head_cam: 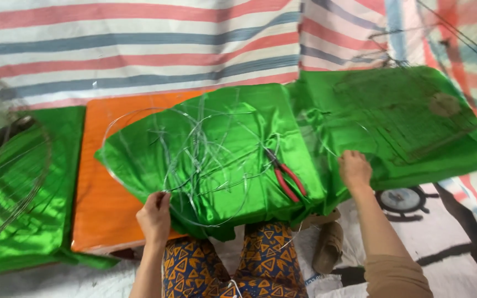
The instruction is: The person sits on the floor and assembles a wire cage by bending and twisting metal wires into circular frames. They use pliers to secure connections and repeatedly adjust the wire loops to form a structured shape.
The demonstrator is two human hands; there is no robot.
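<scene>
- Patterned trousers [238,265] nearest the lens, orange triangles on dark blue, knees tucked under the draped green cloth [233,138].
- Spread widest: striped sheet [111,44] across the far ground, red, blue and white bands.
- Orange cloth [106,187] lying flat beneath the green cloth, left of the knees.
- Green cloth: shiny satin, draped over the lap and the orange cloth. Judged light, soft and slippery; likely to slide and crease if pulled from the middle. Best taken at a hem or where a wire stiffens the edge.
- More green satin [415,121] at right, flat, with a wire frame lying on it; another green piece [17,187] at left under a wire coil.
- Wire hoop [139,118], thin and silvery, curving round the green cloth's left edge, with loose strands tangled on top. Judged springy and light, sharp at cut ends; safest gripped along the curve.
- Left hand [154,216] closed on the hoop and the cloth edge, near the left knee.
- Right hand [354,168] pressing on the fold between the two green pieces, fingers curled; grasping or only resting, cannot tell.
- Red-handled pliers [285,176] lying on the green cloth between the hands, untouched.
- No boxes, bowls or bags in sight.
</scene>
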